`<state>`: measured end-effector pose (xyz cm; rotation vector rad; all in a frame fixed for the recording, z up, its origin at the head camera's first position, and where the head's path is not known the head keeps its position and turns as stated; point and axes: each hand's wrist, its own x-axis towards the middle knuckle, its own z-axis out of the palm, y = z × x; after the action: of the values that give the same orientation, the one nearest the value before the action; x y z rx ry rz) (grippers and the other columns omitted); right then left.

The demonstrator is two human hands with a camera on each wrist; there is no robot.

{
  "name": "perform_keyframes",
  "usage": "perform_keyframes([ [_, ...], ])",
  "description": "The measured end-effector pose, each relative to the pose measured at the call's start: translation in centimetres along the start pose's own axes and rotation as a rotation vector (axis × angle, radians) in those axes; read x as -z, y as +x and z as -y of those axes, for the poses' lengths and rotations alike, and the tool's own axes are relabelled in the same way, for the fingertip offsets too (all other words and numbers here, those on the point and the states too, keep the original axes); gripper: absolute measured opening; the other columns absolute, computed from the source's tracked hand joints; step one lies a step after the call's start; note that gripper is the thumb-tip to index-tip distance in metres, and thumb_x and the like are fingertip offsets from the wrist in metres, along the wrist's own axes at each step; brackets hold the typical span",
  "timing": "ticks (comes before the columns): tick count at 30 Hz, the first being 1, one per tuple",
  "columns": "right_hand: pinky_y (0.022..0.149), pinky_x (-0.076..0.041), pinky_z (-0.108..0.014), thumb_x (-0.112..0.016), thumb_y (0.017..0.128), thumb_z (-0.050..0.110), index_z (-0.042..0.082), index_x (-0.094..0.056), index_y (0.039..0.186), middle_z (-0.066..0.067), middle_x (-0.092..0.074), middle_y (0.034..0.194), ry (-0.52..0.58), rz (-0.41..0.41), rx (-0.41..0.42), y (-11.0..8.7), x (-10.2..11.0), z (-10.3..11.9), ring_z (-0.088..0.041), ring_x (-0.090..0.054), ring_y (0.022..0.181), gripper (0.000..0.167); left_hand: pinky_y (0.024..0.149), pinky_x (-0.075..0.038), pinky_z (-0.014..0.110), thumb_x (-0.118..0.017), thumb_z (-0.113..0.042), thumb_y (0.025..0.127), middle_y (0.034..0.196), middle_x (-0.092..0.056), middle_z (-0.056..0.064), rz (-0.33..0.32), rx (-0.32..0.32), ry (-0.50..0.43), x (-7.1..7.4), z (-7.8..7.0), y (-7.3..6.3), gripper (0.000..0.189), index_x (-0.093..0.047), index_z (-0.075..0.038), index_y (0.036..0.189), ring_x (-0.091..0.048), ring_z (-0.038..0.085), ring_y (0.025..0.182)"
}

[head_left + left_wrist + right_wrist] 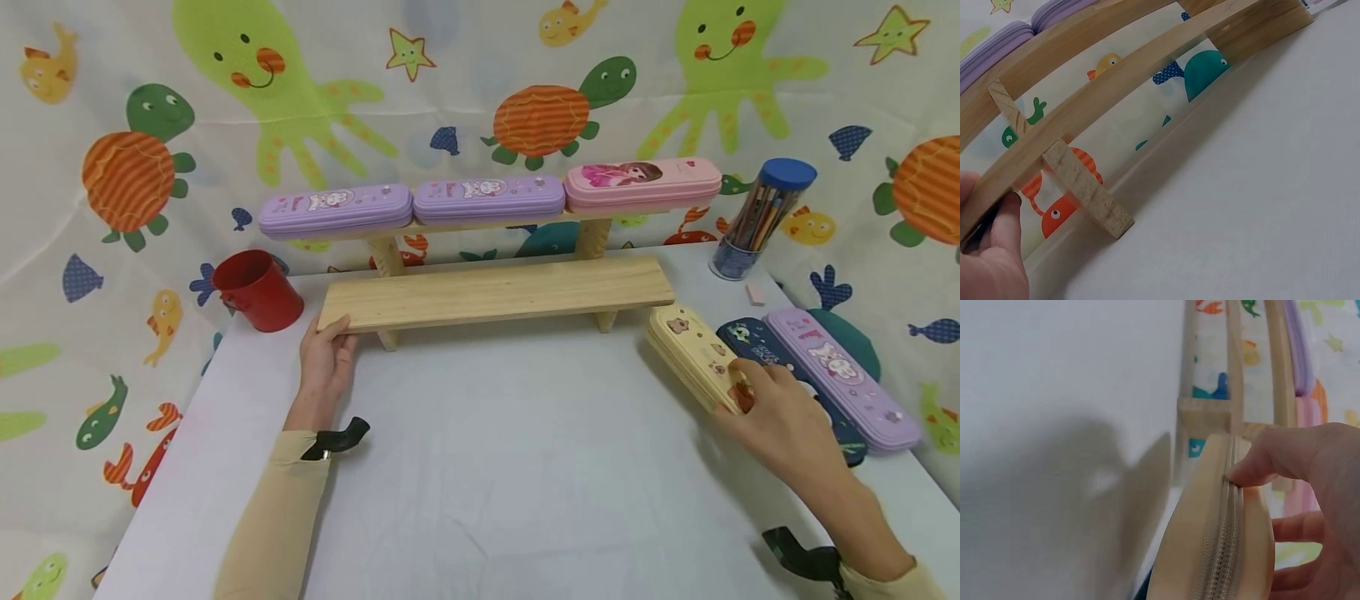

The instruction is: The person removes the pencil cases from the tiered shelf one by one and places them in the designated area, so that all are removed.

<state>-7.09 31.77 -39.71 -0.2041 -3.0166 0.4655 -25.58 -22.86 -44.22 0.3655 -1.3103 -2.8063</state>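
Observation:
My right hand (787, 417) grips a yellow zippered pencil case (693, 346) near its close end, with the thumb (1260, 462) beside the zipper in the right wrist view. The case is held above the table, to the right of a two-tier wooden shelf (495, 293). My left hand (326, 362) holds the left end of the lower shelf board, thumb on top and fingers underneath. On the upper tier lie two purple pencil cases (337, 208) and a pink one (645, 183) in a row. The lower board bears nothing.
A dark blue pencil case (757, 337) and a purple one (840, 375) lie side by side at the right. Behind them stand a jar of pencils (757, 221) with a blue lid and a small pink eraser-like block (755, 293). A red bucket (258, 292) stands at the left.

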Motion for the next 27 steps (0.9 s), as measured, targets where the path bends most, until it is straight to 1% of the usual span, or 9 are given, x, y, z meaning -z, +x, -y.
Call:
perform_keyframes([
  [4, 0.055, -0.047, -0.042, -0.077, 0.079, 0.038, -0.001, -0.049, 0.135, -0.034, -0.051, 0.114, -0.017, 0.056, -0.029, -0.3, -0.6, -0.1, -0.042, -0.052, 0.085, 0.075, 0.113, -0.041, 0.026, -0.058, -0.001, 0.097, 0.16, -0.034, 0.007, 0.0, -0.006, 0.013, 0.1, -0.1, 0.0, 0.067, -0.028, -0.016, 0.155, -0.041, 0.016, 0.143],
  [7, 0.052, -0.04, -0.032, -0.076, 0.078, 0.035, -0.003, -0.048, 0.135, -0.033, -0.051, 0.107, -0.032, 0.046, -0.04, -0.5, -1.1, 0.0, -0.037, -0.05, 0.079, 0.074, 0.114, -0.04, 0.026, -0.058, -0.001, 0.097, 0.16, -0.033, 0.007, 0.002, -0.011, 0.015, 0.1, -0.1, 0.0, 0.067, -0.027, -0.015, 0.156, -0.041, 0.016, 0.143],
  [11, 0.048, -0.035, -0.03, -0.072, 0.078, 0.032, -0.004, -0.048, 0.133, -0.031, -0.049, 0.101, -0.061, 0.009, -0.044, -0.6, -1.4, 0.0, -0.034, -0.048, 0.074, 0.07, 0.114, -0.04, 0.026, -0.058, -0.001, 0.097, 0.16, -0.033, 0.007, -0.005, -0.012, 0.008, 0.1, -0.2, 0.0, 0.068, -0.027, -0.016, 0.156, -0.041, 0.016, 0.143],
  [15, 0.046, -0.036, -0.032, -0.071, 0.079, 0.03, -0.002, -0.048, 0.128, -0.029, -0.048, 0.097, -0.085, 0.016, -0.032, -0.6, -1.4, 0.1, -0.034, -0.047, 0.072, 0.063, 0.114, -0.04, 0.025, -0.059, -0.001, 0.096, 0.16, -0.034, 0.006, -0.011, -0.01, -0.009, 0.2, -0.3, 0.0, 0.069, -0.028, -0.017, 0.156, -0.041, 0.015, 0.144],
  [18, 0.046, -0.036, -0.033, -0.069, 0.08, 0.03, 0.001, -0.047, 0.125, -0.028, -0.047, 0.095, -0.1, 0.053, -0.026, -0.7, -1.3, 0.2, -0.035, -0.046, 0.072, 0.059, 0.114, -0.04, 0.025, -0.06, -0.002, 0.096, 0.16, -0.034, 0.006, -0.011, -0.011, 0.001, 0.2, -0.2, 0.0, 0.069, -0.027, -0.017, 0.156, -0.041, 0.015, 0.143],
  [24, 0.047, -0.034, -0.032, -0.069, 0.083, 0.039, 0.005, -0.045, 0.13, -0.024, -0.046, 0.096, -0.129, 0.17, -0.041, -0.7, -0.9, 0.2, -0.033, -0.045, 0.075, 0.062, 0.113, -0.041, 0.025, -0.057, -0.001, 0.098, 0.158, -0.037, 0.007, -0.015, -0.017, 0.025, 0.1, 0.0, 0.0, 0.066, -0.029, -0.015, 0.155, -0.043, 0.015, 0.141],
  [27, 0.047, -0.034, -0.032, -0.07, 0.083, 0.042, 0.006, -0.047, 0.129, -0.023, -0.047, 0.096, -0.147, 0.197, -0.039, -0.6, -0.7, 0.2, -0.033, -0.046, 0.076, 0.063, 0.114, -0.041, 0.026, -0.056, -0.002, 0.098, 0.158, -0.036, 0.007, -0.009, -0.015, 0.038, 0.1, 0.0, -0.1, 0.066, -0.028, -0.016, 0.156, -0.043, 0.016, 0.141],
])
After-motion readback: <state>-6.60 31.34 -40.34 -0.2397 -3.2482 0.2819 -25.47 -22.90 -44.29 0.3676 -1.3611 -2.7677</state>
